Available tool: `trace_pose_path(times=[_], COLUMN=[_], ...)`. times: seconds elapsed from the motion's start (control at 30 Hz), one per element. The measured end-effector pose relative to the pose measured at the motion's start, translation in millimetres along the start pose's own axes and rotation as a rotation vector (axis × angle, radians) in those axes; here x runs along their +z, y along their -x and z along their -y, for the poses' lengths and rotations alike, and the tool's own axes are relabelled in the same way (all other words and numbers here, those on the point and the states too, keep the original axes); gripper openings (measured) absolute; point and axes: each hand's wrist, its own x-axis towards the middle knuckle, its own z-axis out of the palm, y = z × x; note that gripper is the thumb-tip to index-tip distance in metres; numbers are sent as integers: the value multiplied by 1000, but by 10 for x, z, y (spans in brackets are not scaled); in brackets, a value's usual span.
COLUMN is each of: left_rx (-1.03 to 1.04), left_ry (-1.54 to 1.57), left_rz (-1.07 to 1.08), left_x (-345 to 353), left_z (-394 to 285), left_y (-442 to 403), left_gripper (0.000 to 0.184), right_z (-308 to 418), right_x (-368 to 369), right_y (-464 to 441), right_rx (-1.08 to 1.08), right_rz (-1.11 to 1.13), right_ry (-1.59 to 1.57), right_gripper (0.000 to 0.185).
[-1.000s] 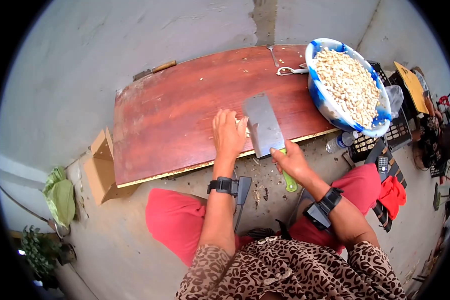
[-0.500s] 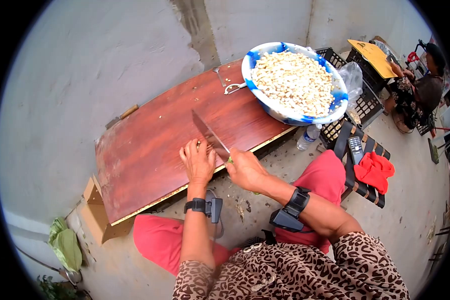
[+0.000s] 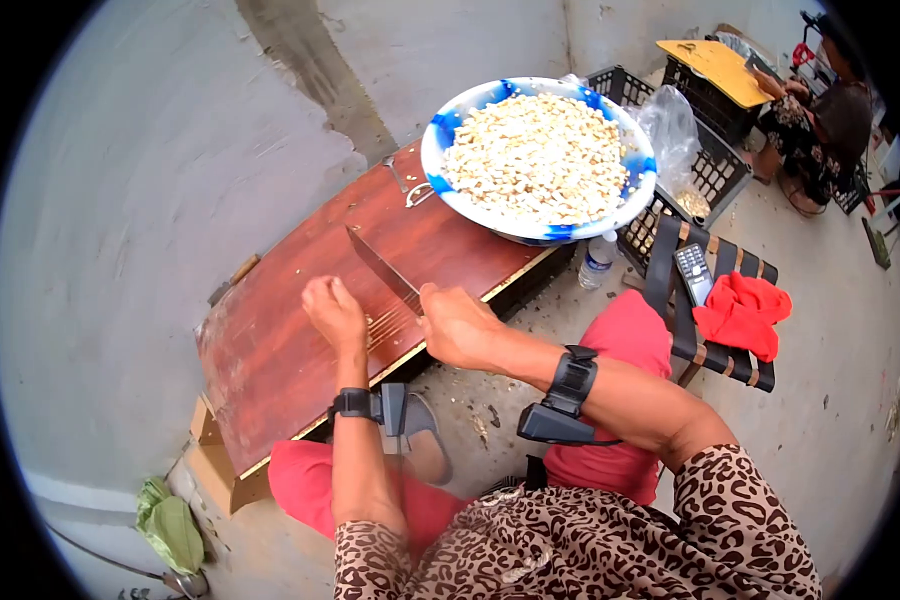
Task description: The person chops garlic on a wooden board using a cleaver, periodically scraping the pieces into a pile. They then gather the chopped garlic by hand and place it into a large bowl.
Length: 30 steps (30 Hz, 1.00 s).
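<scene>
The biggest thing in front of me is the red-brown table [image 3: 260, 370], and everything I mention sits on or over it. On its right end stands a blue-and-white basin [image 3: 442, 128], heaped with pale chopped pieces [image 3: 540, 160]. Over the table's near edge comes the right hand [image 3: 460, 325], wrapped round the grip end of a cleaver [image 3: 382, 268], whose blade slants out toward the table's far side. The left hand [image 3: 336, 312] is over the table's middle, left of the blade and apart from it, fingers curled in; whether they hold anything, I can't tell from here. Smallest are the pale streaks [image 3: 390, 325] on the table between the hands, too fine to call slivers or scratches.

I'd judge this a gap between strokes in the cutting. Another stroke would call for a steadied piece and fingertips tucked clear of the edge.

Half a second ago the left hand was right beside the blade; now there's open table between them. A second ago the cleaver showed its broad face; now it's nearly edge-on.
</scene>
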Motion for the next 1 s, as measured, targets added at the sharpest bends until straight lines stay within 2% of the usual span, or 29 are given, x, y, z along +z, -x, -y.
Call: trace_pose_path(times=[0.07, 0.17, 0.23, 0.33, 0.37, 0.5, 0.6, 0.63, 0.73, 0.77, 0.9, 1.0], left_rx=[34, 143, 224, 359, 407, 542, 639, 654, 670, 610, 596, 478], left_ry=[166, 400, 423, 422, 414, 353, 296, 275, 266, 248, 167, 164], left_rz=[-108, -35, 168, 538, 669, 839, 823, 827, 785, 815, 765, 1003], left_x=[-67, -226, -297, -239, -214, -87, 148, 253, 620, 732, 1027, 961], left_z=[-351, -1095, -1482, -1827, -1913, -2213, -2307, -2331, -2371, -2381, -2383, -2480], left_y=[-206, -415, -514, -607, -626, -591, -534, -516, -385, -341, -227, -286], left_gripper=[17, 20, 22, 26, 28, 34, 38, 43, 47, 52, 53, 48], right_z=[-92, -108, -152, -95, -120, -102, -290, -329, -245, -230, -292, -314], right_x=[96, 213, 296, 217, 251, 216, 502, 617, 601, 595, 667, 726], right_y=[-34, -58, -79, -70, -81, -51, -29, -6, -40, -38, -55, -39], right_rx=[2, 15, -35, 60, 30, 140, -65, -153, 34, 44, -53, -90], right_rz=[-6, 26, 22, 138, 158, 233, 104, 53, 159, 177, 207, 237], right_ry=[-23, -26, -31, 34, 72, -92, -112, -53, -147, -160, -141, -133], right_gripper=[18, 17, 18, 26, 28, 24, 27, 28, 27, 27, 27, 27])
